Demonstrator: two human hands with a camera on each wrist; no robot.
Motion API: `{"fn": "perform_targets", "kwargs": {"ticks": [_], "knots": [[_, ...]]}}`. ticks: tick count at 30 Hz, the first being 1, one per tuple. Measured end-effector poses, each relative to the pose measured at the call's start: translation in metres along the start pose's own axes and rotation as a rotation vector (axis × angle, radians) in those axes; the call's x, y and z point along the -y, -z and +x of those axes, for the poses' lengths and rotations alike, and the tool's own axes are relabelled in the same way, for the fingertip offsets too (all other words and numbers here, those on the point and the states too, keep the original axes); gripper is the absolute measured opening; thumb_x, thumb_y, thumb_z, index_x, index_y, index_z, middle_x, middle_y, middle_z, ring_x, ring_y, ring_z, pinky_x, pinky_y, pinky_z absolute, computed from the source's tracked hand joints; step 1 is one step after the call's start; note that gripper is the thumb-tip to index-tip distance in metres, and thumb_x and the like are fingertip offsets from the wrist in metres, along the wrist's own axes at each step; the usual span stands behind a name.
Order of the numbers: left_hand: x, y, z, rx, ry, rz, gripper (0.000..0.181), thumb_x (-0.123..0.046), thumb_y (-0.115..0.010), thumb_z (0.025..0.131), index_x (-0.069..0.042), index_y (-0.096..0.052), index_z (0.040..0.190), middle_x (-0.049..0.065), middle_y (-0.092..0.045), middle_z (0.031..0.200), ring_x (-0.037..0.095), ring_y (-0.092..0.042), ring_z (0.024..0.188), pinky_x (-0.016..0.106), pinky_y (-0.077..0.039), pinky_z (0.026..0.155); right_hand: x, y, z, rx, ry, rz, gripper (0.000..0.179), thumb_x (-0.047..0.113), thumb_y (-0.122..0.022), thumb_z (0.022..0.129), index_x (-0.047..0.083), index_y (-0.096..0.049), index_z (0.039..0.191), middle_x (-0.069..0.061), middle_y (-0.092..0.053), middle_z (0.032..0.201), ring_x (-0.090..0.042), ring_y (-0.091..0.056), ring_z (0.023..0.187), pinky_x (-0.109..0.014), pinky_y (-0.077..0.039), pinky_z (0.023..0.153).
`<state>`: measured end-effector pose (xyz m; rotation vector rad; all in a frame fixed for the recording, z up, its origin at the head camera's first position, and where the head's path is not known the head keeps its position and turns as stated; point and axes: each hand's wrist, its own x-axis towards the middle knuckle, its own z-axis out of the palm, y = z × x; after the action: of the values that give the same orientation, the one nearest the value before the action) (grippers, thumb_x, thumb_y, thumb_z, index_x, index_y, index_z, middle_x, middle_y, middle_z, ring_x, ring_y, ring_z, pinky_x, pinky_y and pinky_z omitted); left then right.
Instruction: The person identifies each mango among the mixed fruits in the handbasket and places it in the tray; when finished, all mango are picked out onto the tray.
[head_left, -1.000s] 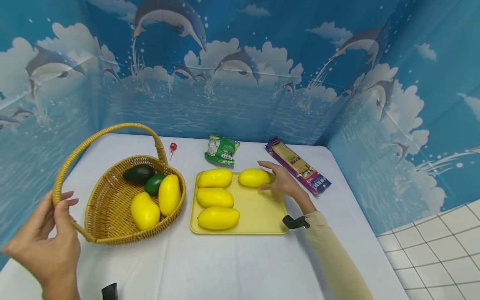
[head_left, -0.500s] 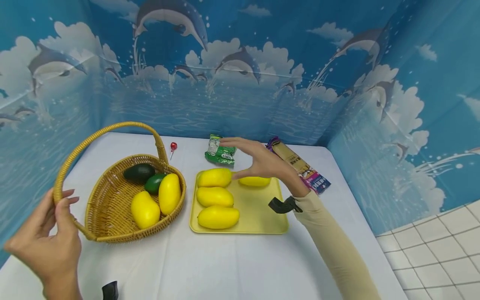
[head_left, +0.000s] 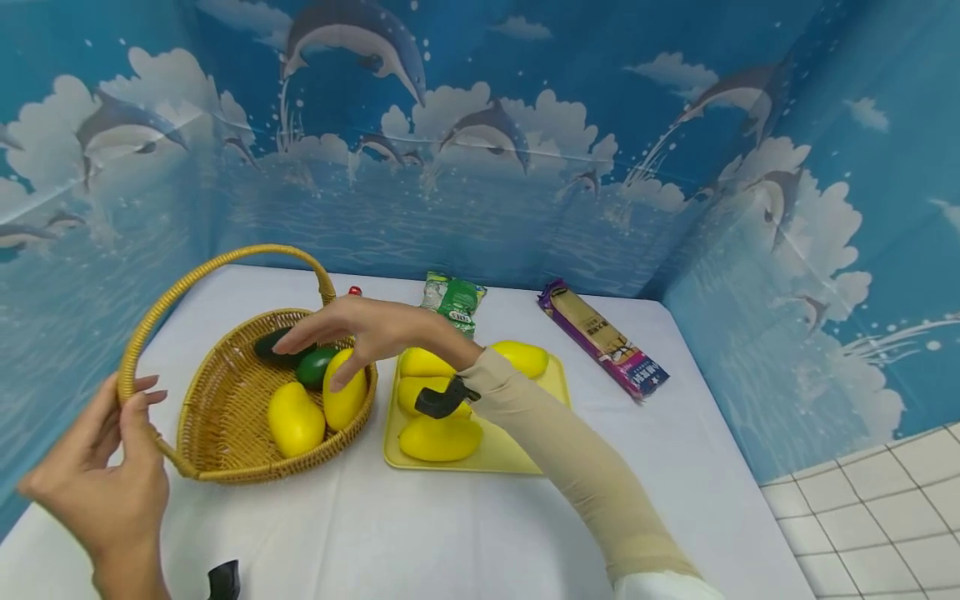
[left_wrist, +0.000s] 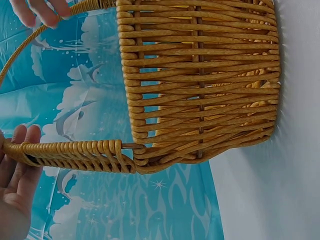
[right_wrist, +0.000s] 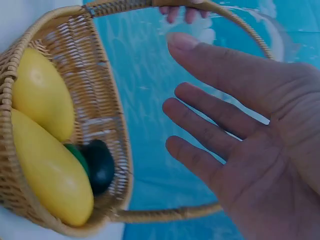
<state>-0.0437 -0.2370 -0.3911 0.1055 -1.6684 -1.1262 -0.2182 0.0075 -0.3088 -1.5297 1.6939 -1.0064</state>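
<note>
At the left of the head view stands a wicker basket (head_left: 217,400) with a tall handle (head_left: 187,287). My left hand (head_left: 112,475) grips the near side of that handle, also seen along the left of the left wrist view. Inside the basket lie two yellow mangoes (head_left: 295,421) and two dark green avocados (head_left: 315,367), one partly behind my right fingers. Over the basket's right side hovers my right hand (head_left: 375,329), fingers spread and holding nothing. The right wrist view shows its bare palm (right_wrist: 265,170) facing the basket's mouth.
A yellow tray (head_left: 555,392) right of the basket bears several mangoes (head_left: 440,438), partly under my right forearm. Behind it lies a green snack bag (head_left: 456,300). A long purple packet (head_left: 603,342) is at the right. A lollipop (head_left: 355,291) shows behind my hand.
My right hand has moved left from the mango at the tray's back right, across the tray to above the basket, carrying nothing. My left hand keeps its hold on the handle.
</note>
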Motion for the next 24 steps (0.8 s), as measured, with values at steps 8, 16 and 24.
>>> {"fn": "perform_targets", "kwargs": {"ticks": [8, 16, 24], "knots": [[0.000, -0.001, 0.001, -0.003, 0.002, -0.003, 0.028, -0.001, -0.072, 0.101, -0.008, -0.078, 0.128, 0.009, -0.081, 0.114, -0.001, -0.076, 0.095, 0.008, -0.059, 0.083, -0.029, -0.010, 0.051, 0.068, -0.176, 0.006, 0.067, -0.011, -0.080, 0.091, -0.012, -0.052, 0.151, -0.024, -0.053, 0.159, -0.024, -0.053, 0.148, -0.017, -0.046, 0.117], [0.002, -0.003, 0.001, -0.006, -0.003, -0.039, 0.028, 0.001, -0.073, 0.100, -0.007, -0.079, 0.126, 0.010, -0.081, 0.112, 0.001, -0.076, 0.094, 0.009, -0.060, 0.085, -0.058, -0.018, 0.075, 0.114, -0.295, -0.161, 0.069, -0.003, -0.082, 0.093, -0.002, -0.053, 0.156, -0.011, -0.055, 0.161, -0.014, -0.052, 0.146, -0.015, -0.044, 0.117], [-0.001, -0.002, -0.001, 0.000, 0.004, 0.064, 0.029, -0.002, -0.071, 0.103, -0.010, -0.078, 0.130, 0.011, -0.080, 0.115, -0.003, -0.075, 0.097, 0.014, -0.060, 0.092, -0.067, -0.023, 0.086, 0.180, -0.398, -0.242, 0.074, -0.001, -0.081, 0.094, 0.009, -0.051, 0.161, -0.002, -0.050, 0.166, -0.009, -0.045, 0.151, -0.011, -0.039, 0.118]]}}
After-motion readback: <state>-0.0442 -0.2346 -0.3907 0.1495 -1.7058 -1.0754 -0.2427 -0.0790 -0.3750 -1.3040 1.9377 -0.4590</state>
